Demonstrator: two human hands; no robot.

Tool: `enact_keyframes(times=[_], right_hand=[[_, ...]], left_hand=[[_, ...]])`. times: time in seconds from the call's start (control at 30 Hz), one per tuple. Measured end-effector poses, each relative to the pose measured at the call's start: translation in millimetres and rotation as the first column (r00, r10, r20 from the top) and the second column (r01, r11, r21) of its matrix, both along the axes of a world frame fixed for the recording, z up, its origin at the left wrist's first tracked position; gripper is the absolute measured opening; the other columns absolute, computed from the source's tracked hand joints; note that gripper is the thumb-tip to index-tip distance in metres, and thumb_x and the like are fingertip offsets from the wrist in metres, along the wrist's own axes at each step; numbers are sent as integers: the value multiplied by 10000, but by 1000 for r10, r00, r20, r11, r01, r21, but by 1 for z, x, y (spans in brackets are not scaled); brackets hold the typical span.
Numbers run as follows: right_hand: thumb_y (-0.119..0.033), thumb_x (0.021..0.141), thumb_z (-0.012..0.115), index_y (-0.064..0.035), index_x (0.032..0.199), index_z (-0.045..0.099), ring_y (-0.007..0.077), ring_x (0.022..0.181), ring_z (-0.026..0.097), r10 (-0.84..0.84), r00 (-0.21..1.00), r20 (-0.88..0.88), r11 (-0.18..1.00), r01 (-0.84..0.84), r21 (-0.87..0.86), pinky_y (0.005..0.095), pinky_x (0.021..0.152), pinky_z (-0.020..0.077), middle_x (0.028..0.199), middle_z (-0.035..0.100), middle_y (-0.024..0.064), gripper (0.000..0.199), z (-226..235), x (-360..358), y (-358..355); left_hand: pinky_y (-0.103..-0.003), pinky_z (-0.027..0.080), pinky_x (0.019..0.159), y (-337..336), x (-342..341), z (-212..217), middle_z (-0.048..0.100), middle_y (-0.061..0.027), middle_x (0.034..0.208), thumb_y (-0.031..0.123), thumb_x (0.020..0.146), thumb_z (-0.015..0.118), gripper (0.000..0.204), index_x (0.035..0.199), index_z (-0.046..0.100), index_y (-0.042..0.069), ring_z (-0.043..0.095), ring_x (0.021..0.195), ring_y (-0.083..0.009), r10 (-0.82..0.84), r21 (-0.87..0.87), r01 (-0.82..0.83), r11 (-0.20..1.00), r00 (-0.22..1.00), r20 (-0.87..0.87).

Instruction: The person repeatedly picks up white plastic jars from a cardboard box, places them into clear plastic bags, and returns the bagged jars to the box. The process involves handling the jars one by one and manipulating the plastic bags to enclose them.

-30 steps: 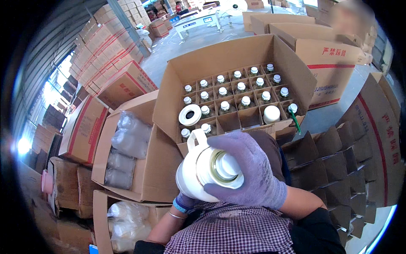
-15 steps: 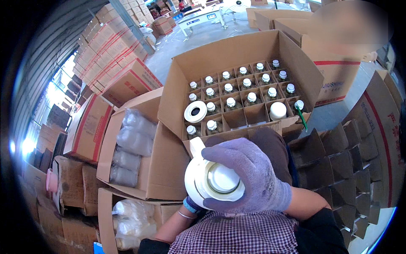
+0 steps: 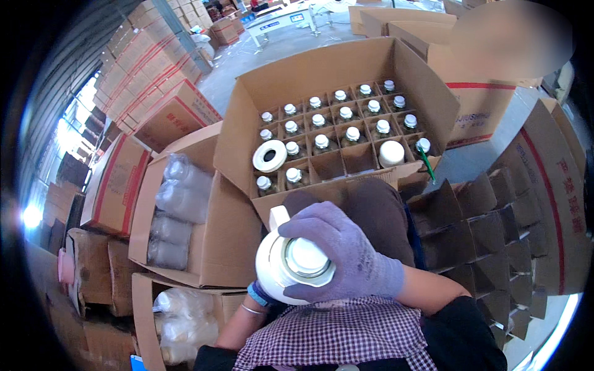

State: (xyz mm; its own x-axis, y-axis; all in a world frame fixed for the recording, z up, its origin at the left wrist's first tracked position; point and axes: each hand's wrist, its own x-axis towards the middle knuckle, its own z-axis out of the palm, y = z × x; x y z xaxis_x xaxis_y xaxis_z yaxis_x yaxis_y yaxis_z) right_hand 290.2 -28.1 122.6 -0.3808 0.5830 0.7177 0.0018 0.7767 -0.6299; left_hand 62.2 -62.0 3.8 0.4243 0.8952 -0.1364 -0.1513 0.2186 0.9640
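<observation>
My right hand [image 3: 346, 253], in a grey-purple glove, is closed over the top of a white thermos jug [image 3: 269, 269]. Its fingers and thumb curve around the rim, and a round white stopper [image 3: 307, 255] shows within the opening. The jug's handle [image 3: 279, 217] points toward the carton. My left hand [image 3: 270, 293] is beneath and beside the jug. Only its wrist and a bit of glove show; the jug hides the fingers. Ahead, a divided carton [image 3: 322, 65] holds rows of glass bottles with white caps. On its dividers rest a white ring [image 3: 260, 159] and a white cup-shaped piece [image 3: 391, 154].
A green strip-like tool [image 3: 427, 166] leans at the carton's right front corner. Cartons with plastic-wrapped parts [image 3: 185, 188] stand at left. Cardboard dividers [image 3: 495, 232] fill the right side. Stacked cartons [image 3: 145, 68] and a white table [image 3: 281, 25] are farther back.
The view has shifted, so the carton sits farther left in it. The jug has come slightly closer to my body and tilted a little, with my right hand still on it.
</observation>
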Motion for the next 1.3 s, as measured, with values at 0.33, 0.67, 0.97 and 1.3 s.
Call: enact_keyframes(times=[0.33,0.67,0.97,1.3], right_hand=[[-169,820,742,-12,1269,577,277,1107,600,-525,794,-306,779,304,-548,390,980,471,1189,598,151,503,-60,0,48],[-281,934,615,-118,1187,655,336,1124,607,-603,299,740,633,743,216,478,942,486,1190,617,135,303,-129,86,210],[-292,705,814,-160,1333,516,409,1184,576,-358,133,924,566,818,102,498,955,523,1306,498,199,708,-125,127,230],[-199,777,837,-79,1333,531,353,1232,584,-123,909,398,991,89,104,478,1016,496,1331,565,217,646,-54,70,74]], left_hand=[[-427,435,1097,27,-24,16,527,-186,1432,403,957,667,677,1478,437,37,507,1321,-317,298,377,-138,916,864,-406],[-609,460,1042,36,-47,-1,419,-194,1518,475,966,634,769,1550,298,105,465,1351,-436,558,-52,-571,819,771,307],[-599,498,1010,30,-55,-2,475,-193,1465,501,965,623,752,1530,326,104,504,1319,-412,584,-59,-590,806,772,252],[-485,559,950,30,-48,40,609,-211,1312,419,919,725,643,1371,525,6,615,1199,-373,460,-6,-463,886,880,116]])
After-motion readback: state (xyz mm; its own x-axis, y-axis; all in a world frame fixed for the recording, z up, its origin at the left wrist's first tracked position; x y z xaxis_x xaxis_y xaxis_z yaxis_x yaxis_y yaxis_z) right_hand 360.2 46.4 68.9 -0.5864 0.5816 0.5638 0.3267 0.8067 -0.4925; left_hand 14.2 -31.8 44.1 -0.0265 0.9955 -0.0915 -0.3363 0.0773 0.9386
